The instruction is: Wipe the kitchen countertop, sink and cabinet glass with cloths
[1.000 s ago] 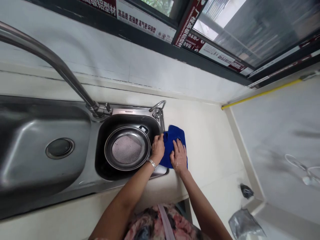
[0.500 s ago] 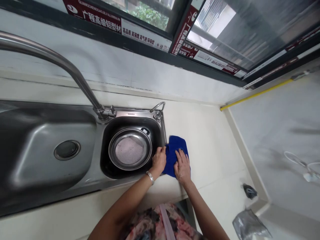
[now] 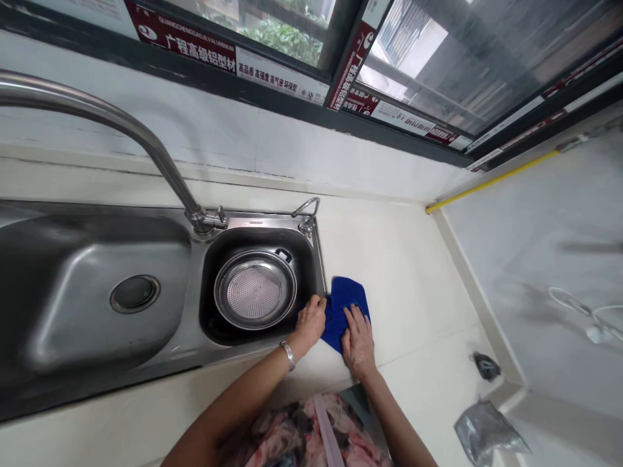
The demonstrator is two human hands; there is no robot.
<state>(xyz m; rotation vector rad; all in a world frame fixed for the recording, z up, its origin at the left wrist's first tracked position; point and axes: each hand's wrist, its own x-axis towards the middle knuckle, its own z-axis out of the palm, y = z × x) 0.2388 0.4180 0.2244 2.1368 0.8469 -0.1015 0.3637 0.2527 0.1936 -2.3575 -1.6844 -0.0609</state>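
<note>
So the blue cloth [image 3: 344, 293] is lying on the cream countertop [image 3: 389, 253], right up against the sink's [image 3: 195, 305] edge on the small-tap side. Left hand [image 3: 311, 318] has its fingers curled in on the cloth's near-sink corner, looks like a grip, though the fingertips are tucked out of sight. Right hand [image 3: 359, 340] is laid out flat on top, fingers a bit spread, pressing rather than grabbing.

My main worry is that corner. The left knuckles sit right at the sink rim, so if the right palm lets up while the left tugs, I'd expect the cloth to slide over and flop into the basin with the round metal pan [image 3: 256, 292]. The pan sits close to that hand too, so a sloppy swing could knock it or its black handle [image 3: 283, 255].

Second thing: the cloth isn't lying smooth, it's creased between the hands. Push hard across that and it'd probably bunch up, leaving the palm skidding on bare counter. The back of the right hand has a shine that might be water, can't be sure, but wet skin would make a slip likelier.

Oh, and the silver bracelet [image 3: 288, 355] could scrape the sink edge if that wrist drops.
</note>
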